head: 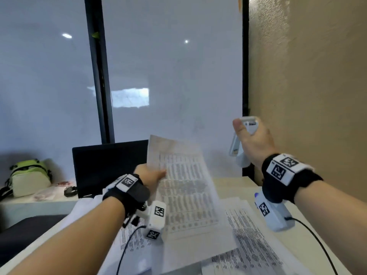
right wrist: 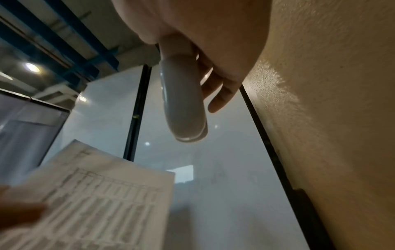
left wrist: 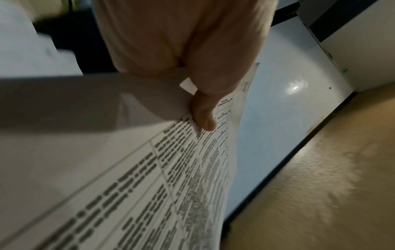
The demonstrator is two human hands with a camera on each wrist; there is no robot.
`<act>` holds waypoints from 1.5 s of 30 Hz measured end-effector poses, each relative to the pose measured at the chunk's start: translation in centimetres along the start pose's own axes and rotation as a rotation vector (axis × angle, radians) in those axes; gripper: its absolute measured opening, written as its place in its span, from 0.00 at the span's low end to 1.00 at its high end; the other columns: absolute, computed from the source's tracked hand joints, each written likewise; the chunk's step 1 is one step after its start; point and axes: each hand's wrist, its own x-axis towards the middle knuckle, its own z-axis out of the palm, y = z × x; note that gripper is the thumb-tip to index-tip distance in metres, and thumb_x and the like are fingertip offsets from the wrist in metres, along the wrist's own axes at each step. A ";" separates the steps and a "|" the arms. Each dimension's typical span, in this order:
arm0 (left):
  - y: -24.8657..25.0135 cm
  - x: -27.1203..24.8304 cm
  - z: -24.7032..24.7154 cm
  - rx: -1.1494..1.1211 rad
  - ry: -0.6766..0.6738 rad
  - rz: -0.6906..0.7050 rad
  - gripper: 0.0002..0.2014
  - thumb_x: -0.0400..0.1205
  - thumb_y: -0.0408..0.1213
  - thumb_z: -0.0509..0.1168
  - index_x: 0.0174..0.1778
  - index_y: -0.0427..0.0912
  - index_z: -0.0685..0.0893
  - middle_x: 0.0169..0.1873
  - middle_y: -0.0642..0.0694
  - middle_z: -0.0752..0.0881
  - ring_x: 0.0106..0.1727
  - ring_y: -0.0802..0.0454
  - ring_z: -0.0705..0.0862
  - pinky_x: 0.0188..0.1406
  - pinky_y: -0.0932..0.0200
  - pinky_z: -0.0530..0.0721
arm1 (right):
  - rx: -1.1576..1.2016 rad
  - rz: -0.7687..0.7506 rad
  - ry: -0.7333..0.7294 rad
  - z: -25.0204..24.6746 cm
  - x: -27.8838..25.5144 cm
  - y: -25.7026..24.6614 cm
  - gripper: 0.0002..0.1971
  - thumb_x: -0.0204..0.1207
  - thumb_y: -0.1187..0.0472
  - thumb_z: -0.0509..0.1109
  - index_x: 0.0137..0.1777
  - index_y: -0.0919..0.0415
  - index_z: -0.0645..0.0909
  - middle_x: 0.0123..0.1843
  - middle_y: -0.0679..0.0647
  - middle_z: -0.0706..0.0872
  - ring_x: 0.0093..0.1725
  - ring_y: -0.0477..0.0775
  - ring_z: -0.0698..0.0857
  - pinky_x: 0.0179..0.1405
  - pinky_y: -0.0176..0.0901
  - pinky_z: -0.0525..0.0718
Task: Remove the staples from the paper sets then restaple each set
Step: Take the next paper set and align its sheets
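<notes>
Head view shows the broad white desk (head: 234,185) strewn with loose printed sheets (head: 256,243), and above it a raised set of white pages printed with a grey table (head: 184,187). The left hand (head: 151,173) pinches this set at its left edge, thumb on the front and fingers behind, so the pages curve away below and above the pinch. To the right of that pinch and higher, the right hand (head: 252,139) wraps a small pale grey plastic stapler (head: 237,143), thumb over its top end; whether its mouth stands parted I cannot tell.

To staple well, I would square the sheets first, since the far corner droops beyond the hold. Shifting the pinch nearer the top corner would stiffen it. The stapler should slide fully over that corner before a firm squeeze, keeping the left thumb clear.
</notes>
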 end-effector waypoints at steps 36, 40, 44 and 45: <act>-4.0 4.5 17.8 1.249 -0.645 0.198 0.24 0.83 0.46 0.66 0.29 0.46 0.60 0.34 0.44 0.70 0.33 0.51 0.70 0.33 0.65 0.69 | -0.607 0.459 -0.769 4.7 0.0 18.2 0.36 0.75 0.42 0.71 0.79 0.57 0.65 0.47 0.50 0.82 0.35 0.48 0.77 0.26 0.35 0.71; -5.2 5.3 18.0 1.245 -0.681 0.177 0.24 0.81 0.53 0.67 0.30 0.46 0.62 0.29 0.48 0.65 0.26 0.54 0.64 0.26 0.63 0.63 | -0.540 0.489 -0.749 5.1 0.0 18.1 0.14 0.76 0.48 0.71 0.50 0.58 0.78 0.32 0.51 0.79 0.28 0.49 0.77 0.27 0.37 0.73; -5.7 6.1 17.6 1.178 -0.717 0.159 0.14 0.74 0.56 0.73 0.44 0.50 0.84 0.41 0.45 0.85 0.43 0.47 0.85 0.46 0.58 0.82 | -0.511 0.486 -0.770 5.4 -0.2 17.9 0.10 0.77 0.49 0.69 0.43 0.54 0.75 0.35 0.50 0.80 0.32 0.49 0.78 0.33 0.40 0.75; -5.6 6.2 17.5 1.146 -0.715 0.172 0.14 0.73 0.55 0.74 0.44 0.50 0.85 0.42 0.47 0.87 0.44 0.48 0.86 0.48 0.57 0.83 | -0.507 0.483 -0.774 5.4 -0.3 17.8 0.10 0.77 0.50 0.69 0.42 0.53 0.74 0.35 0.50 0.80 0.33 0.49 0.78 0.34 0.40 0.75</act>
